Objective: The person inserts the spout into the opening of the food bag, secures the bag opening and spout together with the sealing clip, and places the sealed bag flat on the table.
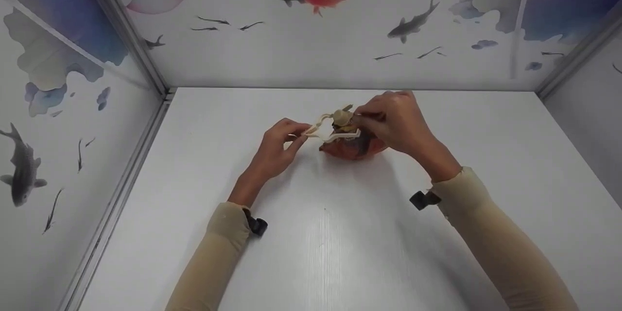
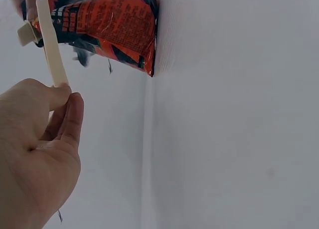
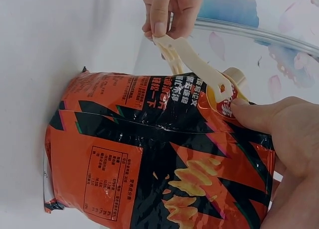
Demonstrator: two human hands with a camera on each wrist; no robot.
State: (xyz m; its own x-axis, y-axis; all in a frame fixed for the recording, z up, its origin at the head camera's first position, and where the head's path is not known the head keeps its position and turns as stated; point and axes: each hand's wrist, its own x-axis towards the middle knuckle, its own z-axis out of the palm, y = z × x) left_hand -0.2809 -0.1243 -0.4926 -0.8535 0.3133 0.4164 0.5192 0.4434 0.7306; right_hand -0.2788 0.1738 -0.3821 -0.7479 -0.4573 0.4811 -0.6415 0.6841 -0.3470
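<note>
A red and black snack bag (image 1: 351, 150), printed with wavy chips, stands on the table near its back edge. At its top is a beige plastic sealing clip (image 3: 199, 63) with a round cap (image 1: 342, 116). The clip's two arms spread apart, one on each side. My left hand (image 1: 279, 148) pinches the clip's left end between thumb and fingers, away from the bag. With the thumb on the printed front (image 3: 109, 174) and the fingers behind, my right hand (image 1: 401, 121) grips the bag's upper part beside the cap. The bag hides most of those fingers.
The white tabletop (image 1: 320, 238) stretches in front of the bag. White panels with painted fish enclose it: a back wall (image 1: 311, 48), a left wall (image 1: 58, 131) and a right one. Small black cameras (image 1: 257, 226) sit on both wrists.
</note>
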